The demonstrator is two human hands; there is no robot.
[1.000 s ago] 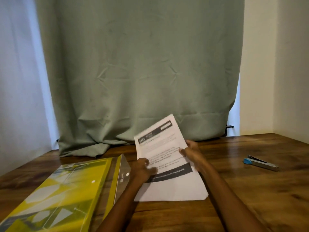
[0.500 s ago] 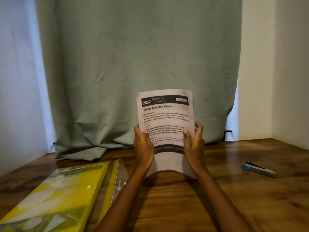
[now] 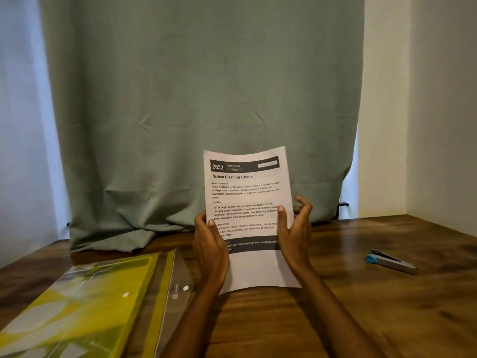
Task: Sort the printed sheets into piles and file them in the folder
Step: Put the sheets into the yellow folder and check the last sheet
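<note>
Since the earlier frame, printed sheets (image 3: 247, 200) stay upright on the desk (image 3: 361, 306); left hand (image 3: 210, 244) and right hand (image 3: 294, 233) grip opposite edges.

Single head view, looking forward and slightly down across the surface (image 3: 361, 319) toward the curtain (image 3: 193, 112); hands close, centre frame.
</note>
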